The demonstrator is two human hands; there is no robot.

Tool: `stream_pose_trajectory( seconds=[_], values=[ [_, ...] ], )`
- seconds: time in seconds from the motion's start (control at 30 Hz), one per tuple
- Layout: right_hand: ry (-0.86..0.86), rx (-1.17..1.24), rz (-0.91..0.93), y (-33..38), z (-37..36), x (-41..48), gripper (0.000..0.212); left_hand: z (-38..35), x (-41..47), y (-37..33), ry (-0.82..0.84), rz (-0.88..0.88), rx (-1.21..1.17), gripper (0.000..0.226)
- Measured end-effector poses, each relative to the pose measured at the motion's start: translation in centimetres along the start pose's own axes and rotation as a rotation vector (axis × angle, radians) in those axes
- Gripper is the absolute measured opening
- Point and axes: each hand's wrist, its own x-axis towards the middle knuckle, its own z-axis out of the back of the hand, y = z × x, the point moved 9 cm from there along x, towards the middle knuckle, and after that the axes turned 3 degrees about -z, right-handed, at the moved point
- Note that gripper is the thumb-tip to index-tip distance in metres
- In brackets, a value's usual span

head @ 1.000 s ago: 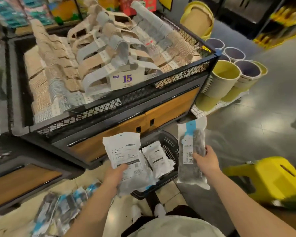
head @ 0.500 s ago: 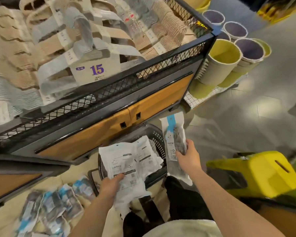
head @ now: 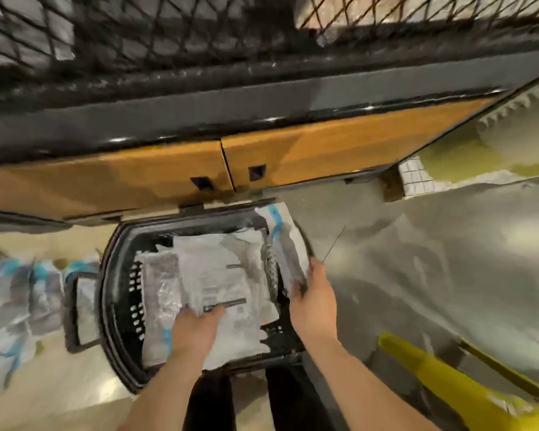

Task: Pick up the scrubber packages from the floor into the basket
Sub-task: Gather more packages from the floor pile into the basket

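A black plastic basket (head: 116, 293) stands on the floor in front of me, with several scrubber packages lying inside. My left hand (head: 196, 331) is down in the basket, gripping a white package (head: 221, 269) by its near edge. My right hand (head: 313, 303) holds a long package with a blue stripe (head: 282, 231) over the basket's right rim, tilted toward the inside. More scrubber packages (head: 16, 303) lie in a blurred heap on the floor to the left of the basket.
A display stand with wooden doors (head: 324, 150) and black wire mesh (head: 137, 35) rises right behind the basket. A yellow stool (head: 442, 381) sits at the lower right. Grey floor (head: 433, 259) stretches to the right.
The view has tipped downward and both hands have dropped to the basket. The white package went from above the basket down into it; the striped package came down to the right rim.
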Motion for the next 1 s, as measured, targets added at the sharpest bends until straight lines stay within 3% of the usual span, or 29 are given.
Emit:
stream_pose_trajectory(
  seconds=[0.13,0.23,0.37,0.43,0.5,0.6,0.63,0.73,0.83,0.9,1.0],
  values=[
    [-0.098,-0.028,-0.023,-2.7,-4.3,4.5,0.032,-2.8,5.0,1.4,0.034,-0.019,-0.023,0.061],
    [-0.102,-0.052,-0.067,-5.1,-7.0,5.7,0.017,-3.0,6.7,2.8,0.040,-0.035,-0.035,0.046],
    [-0.058,-0.024,-0.209,-7.0,-8.8,5.9,0.024,-3.0,7.2,3.3,0.073,-0.040,-0.092,0.038],
    [-0.072,-0.020,-0.174,-6.1,-8.8,5.3,0.037,-3.6,7.0,2.7,0.137,-0.055,-0.118,0.033],
    [0.030,0.069,-0.147,-5.0,-9.0,4.3,0.042,-4.9,6.6,1.7,0.235,-0.082,-0.131,0.029],
    [0.443,0.414,-0.336,-4.1,-10.3,1.4,0.030,-7.3,5.6,0.2,0.378,-0.112,-0.108,0.036],
    [0.495,0.504,-0.349,-4.0,-10.0,0.8,0.029,-7.9,5.2,-0.3,0.425,-0.127,-0.118,0.039],
    [0.347,0.454,-0.176,-3.9,-6.6,0.9,0.040,-9.8,4.0,-1.4,0.548,-0.152,-0.178,0.060],
    [0.137,0.360,-0.092,-4.0,-2.9,1.4,0.041,-11.3,4.0,-2.2,0.494,-0.203,-0.085,0.065],
    [0.024,0.247,-0.019,-3.7,-1.3,1.7,0.043,-11.3,5.0,-2.3,0.362,-0.286,0.124,0.063],
    [-0.015,0.030,0.017,-3.3,-2.0,2.3,0.053,-10.4,6.3,-1.6,0.258,-0.410,0.512,0.059]
  ],
)
